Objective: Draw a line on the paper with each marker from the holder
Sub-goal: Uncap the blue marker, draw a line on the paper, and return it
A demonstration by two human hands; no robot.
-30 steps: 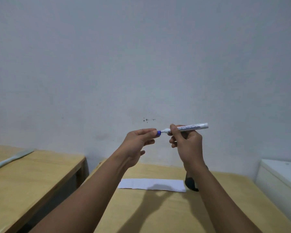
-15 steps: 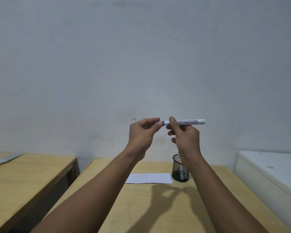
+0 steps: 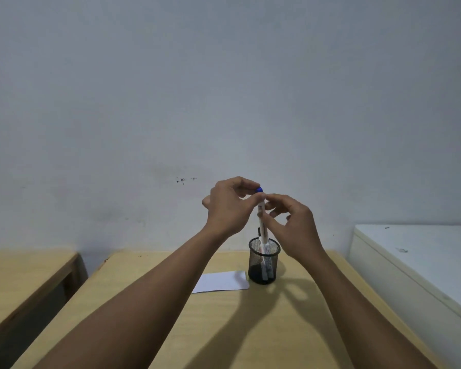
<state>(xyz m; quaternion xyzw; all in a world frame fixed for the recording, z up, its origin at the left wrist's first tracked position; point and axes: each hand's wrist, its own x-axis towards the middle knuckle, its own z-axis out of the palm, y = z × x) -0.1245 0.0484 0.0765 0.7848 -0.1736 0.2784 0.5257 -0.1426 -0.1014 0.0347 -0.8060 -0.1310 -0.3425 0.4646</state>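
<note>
A white marker (image 3: 262, 230) with a blue cap (image 3: 259, 189) stands upright, its lower end inside the black mesh holder (image 3: 264, 262). My left hand (image 3: 228, 209) pinches it at the capped top. My right hand (image 3: 296, 225) touches the barrel just below with thumb and forefinger, its other fingers spread. Other markers (image 3: 266, 271) show through the holder's mesh. The white paper (image 3: 218, 282) lies flat on the wooden table (image 3: 224, 328), just left of the holder and partly hidden by my left forearm.
A second wooden table (image 3: 16, 278) stands to the left across a dark gap. A white cabinet top (image 3: 423, 251) runs along the right side. A plain wall rises right behind the holder.
The marker was horizontal and uncapped at chest height; the cap went on, and it now points down with its end in the holder. Both hands lowered toward the holder.
</note>
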